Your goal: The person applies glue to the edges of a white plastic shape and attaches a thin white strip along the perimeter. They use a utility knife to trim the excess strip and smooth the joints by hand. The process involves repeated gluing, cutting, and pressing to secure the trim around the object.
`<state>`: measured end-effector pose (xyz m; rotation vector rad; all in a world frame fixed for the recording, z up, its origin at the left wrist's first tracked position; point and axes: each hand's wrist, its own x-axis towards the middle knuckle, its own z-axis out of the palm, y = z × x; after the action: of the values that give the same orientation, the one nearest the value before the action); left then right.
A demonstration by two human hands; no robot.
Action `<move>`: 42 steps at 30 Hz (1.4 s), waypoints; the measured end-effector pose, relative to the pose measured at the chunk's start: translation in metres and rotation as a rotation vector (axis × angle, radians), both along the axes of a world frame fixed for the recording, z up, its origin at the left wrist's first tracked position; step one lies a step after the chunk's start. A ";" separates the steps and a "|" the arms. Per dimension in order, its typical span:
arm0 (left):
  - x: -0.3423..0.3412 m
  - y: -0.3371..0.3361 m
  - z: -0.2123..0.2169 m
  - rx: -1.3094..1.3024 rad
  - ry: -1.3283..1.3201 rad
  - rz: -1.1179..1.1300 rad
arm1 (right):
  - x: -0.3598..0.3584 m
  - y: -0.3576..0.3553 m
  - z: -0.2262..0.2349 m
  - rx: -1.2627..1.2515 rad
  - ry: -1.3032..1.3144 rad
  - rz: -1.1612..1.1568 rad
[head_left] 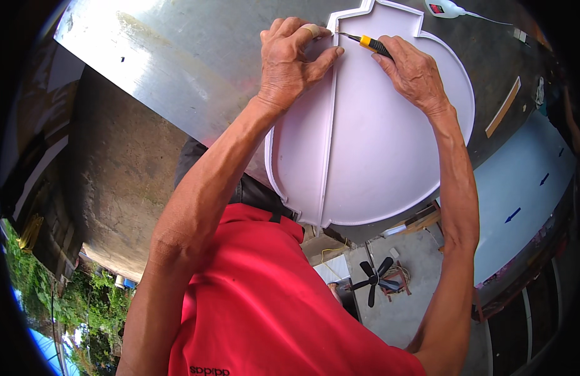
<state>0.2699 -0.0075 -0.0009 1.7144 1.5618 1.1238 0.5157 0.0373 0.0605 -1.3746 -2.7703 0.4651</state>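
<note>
Left hand: the left hand (293, 59) lies flat on the top edge of the big white panel (378, 144). Its fingers are spread a little and press down. It grips nothing. One finger has a pale bandage (311, 29) on it.

Right hand: the right hand (412, 69) is closed around a small knife (364, 41) with a yellow and black handle. The thin blade sticks out toward 9 o'clock and its tip meets the panel just beside the left fingertips.

Panel: it is round, smooth and pale, with a raised rim and a stepped neck at 12 o'clock. A straight ridge (328, 138) runs down its middle from 12 to 6 o'clock. It fills the middle of the view.

Under the panel: a shiny metal sheet (177, 69) lies beneath it and spreads out toward 10 o'clock.

Shirt: the person wears a red shirt (258, 301), seen at 6 o'clock.

Fan: a black fan (374, 281) stands on the floor far below, at 5 o'clock.

Board: a pale board with blue arrows (522, 188) sits at 3 o'clock.

Wood strip: a thin wooden strip (503, 106) lies at 2 o'clock, well apart from the hands.

Top right: a small white thing with a cord (450, 7) sits at 1 o'clock. It is too far to the edge to tell what it is.

Plants: green leaves (89, 301) show at 8 o'clock.
</note>
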 end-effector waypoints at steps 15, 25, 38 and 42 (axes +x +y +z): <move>-0.002 -0.001 0.003 0.018 0.077 -0.010 | 0.000 -0.001 -0.001 0.015 0.032 0.005; -0.001 -0.001 0.000 -0.005 0.027 -0.011 | 0.001 -0.001 -0.003 0.010 0.054 -0.004; -0.002 -0.001 0.002 0.027 0.064 -0.009 | 0.000 -0.002 -0.003 0.023 0.025 0.007; -0.002 -0.001 0.003 0.024 0.067 -0.012 | -0.001 -0.005 -0.003 0.050 -0.028 0.012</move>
<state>0.2681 -0.0086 0.0016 1.7915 1.5824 1.0937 0.5144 0.0325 0.0577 -1.3659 -2.7932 0.3767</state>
